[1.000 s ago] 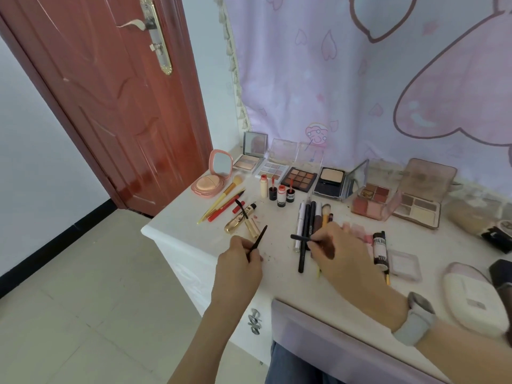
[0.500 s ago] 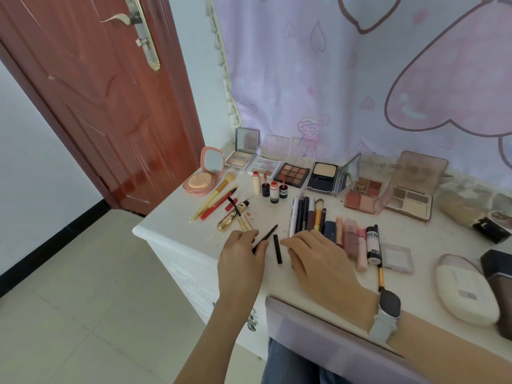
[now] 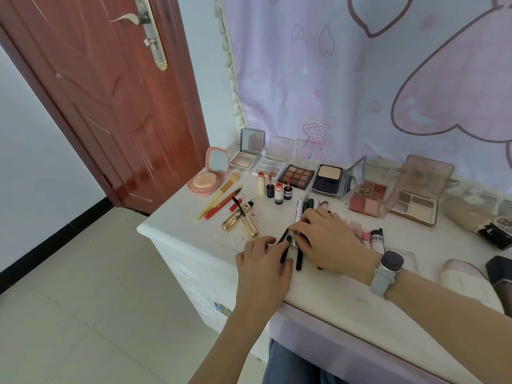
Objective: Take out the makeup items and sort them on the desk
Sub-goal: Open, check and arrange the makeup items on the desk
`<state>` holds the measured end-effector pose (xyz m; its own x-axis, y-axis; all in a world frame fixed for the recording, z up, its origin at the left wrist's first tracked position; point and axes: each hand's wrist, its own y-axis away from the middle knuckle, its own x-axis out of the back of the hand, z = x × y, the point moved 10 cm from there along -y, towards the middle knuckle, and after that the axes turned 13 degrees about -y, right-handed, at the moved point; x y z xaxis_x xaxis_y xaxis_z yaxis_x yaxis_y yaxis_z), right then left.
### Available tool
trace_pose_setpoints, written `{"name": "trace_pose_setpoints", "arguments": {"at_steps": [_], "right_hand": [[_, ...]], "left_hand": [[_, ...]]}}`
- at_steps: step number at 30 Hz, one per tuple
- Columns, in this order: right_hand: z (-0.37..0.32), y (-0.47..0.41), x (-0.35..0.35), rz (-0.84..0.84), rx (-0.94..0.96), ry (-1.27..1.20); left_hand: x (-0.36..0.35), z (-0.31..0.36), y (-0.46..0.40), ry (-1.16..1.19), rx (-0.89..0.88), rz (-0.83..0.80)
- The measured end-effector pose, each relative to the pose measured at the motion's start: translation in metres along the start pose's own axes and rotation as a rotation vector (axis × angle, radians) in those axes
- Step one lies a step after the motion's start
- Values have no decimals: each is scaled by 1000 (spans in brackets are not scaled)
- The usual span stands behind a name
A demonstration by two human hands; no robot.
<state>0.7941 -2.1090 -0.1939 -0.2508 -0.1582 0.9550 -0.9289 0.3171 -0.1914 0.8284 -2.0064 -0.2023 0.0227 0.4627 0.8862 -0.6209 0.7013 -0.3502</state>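
On desk (image 3: 194,234), hands (both) over pencils (image 3: 298,254).

Glossy reddish wooden door (image 3: 110,106) with shiny metal handle (image 3: 130,18), smooth white desk (image 3: 180,225) scuffed and smudged, soft printed cloth curtain (image 3: 360,79), shiny gold mascara tube (image 3: 235,218), clear plastic palette lids (image 3: 279,146), glossy floor tiles (image 3: 83,300)

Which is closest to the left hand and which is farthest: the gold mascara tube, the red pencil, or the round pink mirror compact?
From the left hand:
1. Gold mascara tube, just beyond the hand, up and to its left.
2. Red pencil, farther left, lying slanted beside the yellow brush.
3. Round pink mirror compact, farthest, open at the desk's back left corner.
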Motion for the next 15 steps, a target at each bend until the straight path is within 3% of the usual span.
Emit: {"name": "trace_pose_setpoints", "arguments": {"at_steps": [15], "right_hand": [[11, 10, 5, 80, -144, 18]], "left_hand": [[5, 4, -5, 73, -16, 69]]}}
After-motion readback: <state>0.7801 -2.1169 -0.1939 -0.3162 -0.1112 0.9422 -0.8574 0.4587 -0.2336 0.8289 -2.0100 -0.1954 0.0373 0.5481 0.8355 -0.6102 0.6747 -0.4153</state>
